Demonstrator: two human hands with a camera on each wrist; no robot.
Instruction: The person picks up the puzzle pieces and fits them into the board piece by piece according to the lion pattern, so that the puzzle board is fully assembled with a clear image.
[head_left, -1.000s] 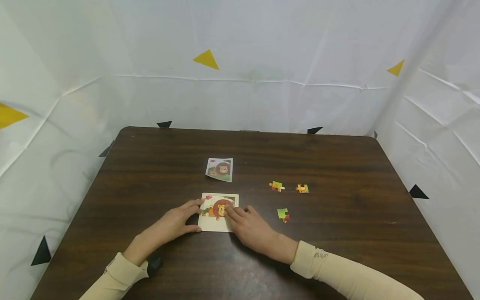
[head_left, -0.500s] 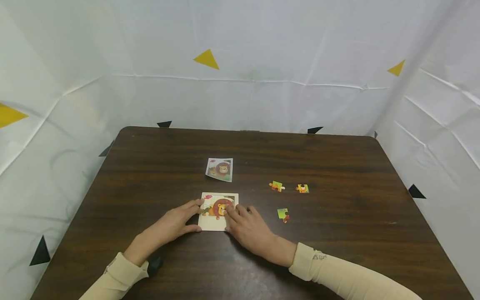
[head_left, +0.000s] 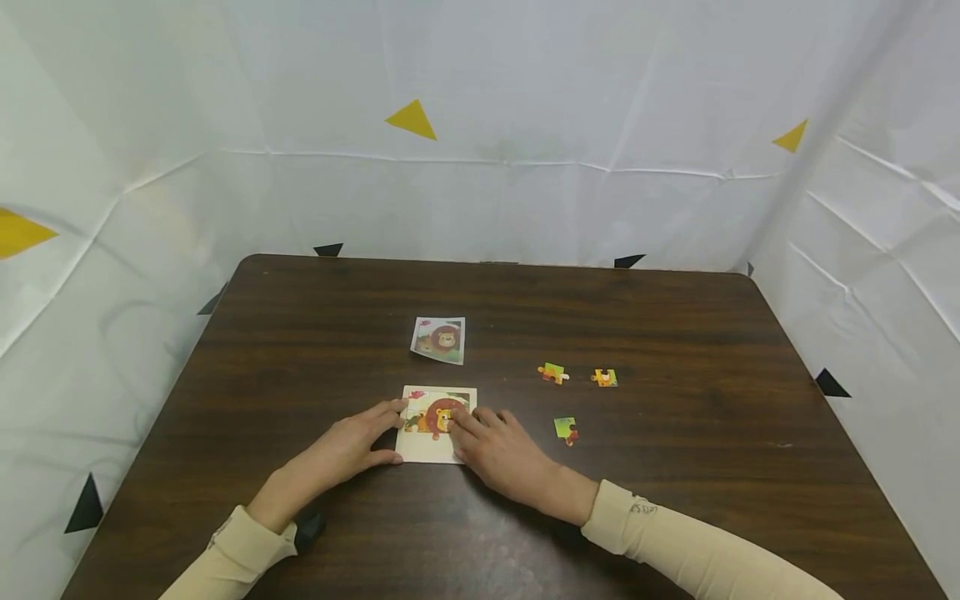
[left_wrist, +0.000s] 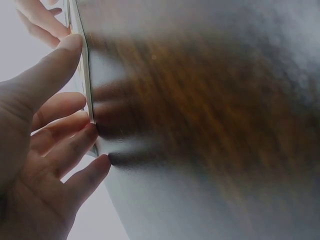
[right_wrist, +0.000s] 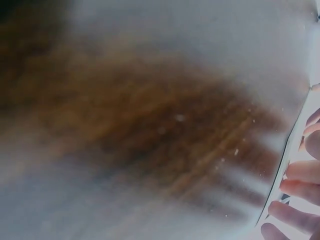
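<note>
In the head view a pale square puzzle board (head_left: 422,451) lies on the dark wooden table, its upper part filled with joined pieces of a lion picture (head_left: 441,409). My left hand (head_left: 347,446) touches the board's left side, thumb by the lower corner and fingers further up; the left wrist view shows those fingertips (left_wrist: 70,50) against its edge. Over the board's right side, my right hand (head_left: 501,460) presses its fingertips on the lion. Whether a loose piece sits under them is hidden. The right wrist view catches only some fingers (right_wrist: 295,215) at the edge.
Three loose jigsaw pieces lie to the right: an orange-green one (head_left: 554,373), a yellow-green one (head_left: 604,378) and a green-red one (head_left: 566,429). Behind the board lies a small printed lion picture (head_left: 439,340). White sheeting (head_left: 510,200) closes off the table's back and sides.
My right fingers shift slightly on the lion, and the right thumb, seen at the board's lower edge half a second ago, is tucked from sight. The left hand stays in place.
</note>
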